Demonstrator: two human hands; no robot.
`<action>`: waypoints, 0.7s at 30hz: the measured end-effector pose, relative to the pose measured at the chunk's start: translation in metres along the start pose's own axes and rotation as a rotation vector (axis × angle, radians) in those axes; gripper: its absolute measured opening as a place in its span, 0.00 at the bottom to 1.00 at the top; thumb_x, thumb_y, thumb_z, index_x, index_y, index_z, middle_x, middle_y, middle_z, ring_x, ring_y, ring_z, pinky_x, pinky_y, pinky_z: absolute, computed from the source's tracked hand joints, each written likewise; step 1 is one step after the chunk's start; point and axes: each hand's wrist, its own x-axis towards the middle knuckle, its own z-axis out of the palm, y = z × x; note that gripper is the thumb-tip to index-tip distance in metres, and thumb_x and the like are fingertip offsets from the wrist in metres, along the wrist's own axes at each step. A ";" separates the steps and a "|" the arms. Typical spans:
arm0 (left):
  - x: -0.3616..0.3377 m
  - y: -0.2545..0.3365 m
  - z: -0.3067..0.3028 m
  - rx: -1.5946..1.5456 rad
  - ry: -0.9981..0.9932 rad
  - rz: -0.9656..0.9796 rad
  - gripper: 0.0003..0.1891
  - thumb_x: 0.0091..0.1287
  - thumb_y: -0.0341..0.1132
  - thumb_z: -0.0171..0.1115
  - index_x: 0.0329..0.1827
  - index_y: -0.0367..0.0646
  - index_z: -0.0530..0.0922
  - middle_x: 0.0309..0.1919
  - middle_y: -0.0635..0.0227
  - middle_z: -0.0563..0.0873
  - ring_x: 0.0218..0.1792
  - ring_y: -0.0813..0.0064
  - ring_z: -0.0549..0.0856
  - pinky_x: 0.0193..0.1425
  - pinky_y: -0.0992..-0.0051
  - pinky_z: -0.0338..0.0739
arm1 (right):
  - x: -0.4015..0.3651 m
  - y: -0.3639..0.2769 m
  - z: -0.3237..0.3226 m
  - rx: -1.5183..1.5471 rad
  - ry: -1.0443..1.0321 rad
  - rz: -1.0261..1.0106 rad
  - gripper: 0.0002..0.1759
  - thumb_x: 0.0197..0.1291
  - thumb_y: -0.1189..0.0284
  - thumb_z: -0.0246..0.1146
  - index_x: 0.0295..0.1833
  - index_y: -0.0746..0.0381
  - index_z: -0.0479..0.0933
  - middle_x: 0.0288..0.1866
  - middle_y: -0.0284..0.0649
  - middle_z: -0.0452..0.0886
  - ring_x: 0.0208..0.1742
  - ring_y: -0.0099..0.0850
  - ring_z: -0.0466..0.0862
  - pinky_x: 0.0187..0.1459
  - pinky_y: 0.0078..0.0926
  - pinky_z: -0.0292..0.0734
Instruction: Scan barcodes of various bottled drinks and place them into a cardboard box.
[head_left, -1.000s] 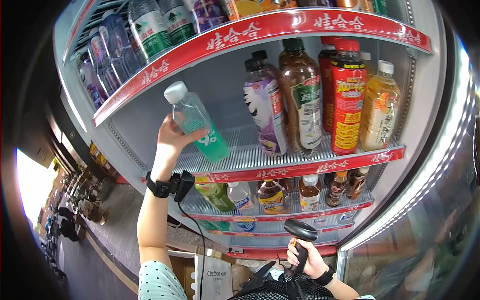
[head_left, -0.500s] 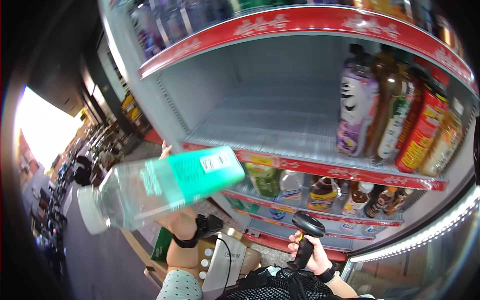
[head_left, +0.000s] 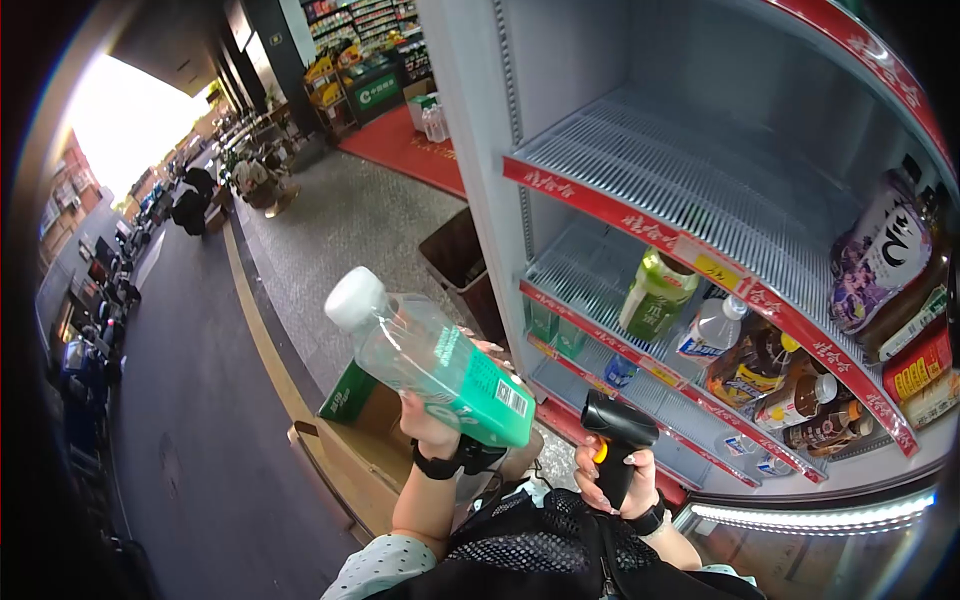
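My left hand is wrapped round a large clear bottle with a white cap and a green label, tilted with its cap to the upper left. A barcode shows on its label, near the bottom. My right hand grips a black handheld scanner with a yellow button, its head raised in front of the lower shelves. The fridge's wire shelf with a red edge strip lies beyond both hands.
Lower shelves hold a green bottle and several other drinks. A purple bottle stands at the right. An open cardboard box is below my left hand, near a brown bin. The lit door edge is lower right.
The view has turned left, so the fridge sits further right. The bottle has moved right and now points its cap up and left. The scanner is still in my right hand.
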 end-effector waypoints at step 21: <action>-0.025 0.006 -0.109 0.027 0.215 0.156 0.38 0.51 0.48 0.62 0.58 0.30 0.59 0.45 0.48 0.75 0.41 0.52 0.80 0.45 0.59 0.76 | 0.046 0.066 -0.005 -0.167 0.314 0.166 0.30 0.58 0.58 0.46 0.62 0.66 0.57 0.25 0.40 0.65 0.13 0.29 0.67 0.14 0.22 0.65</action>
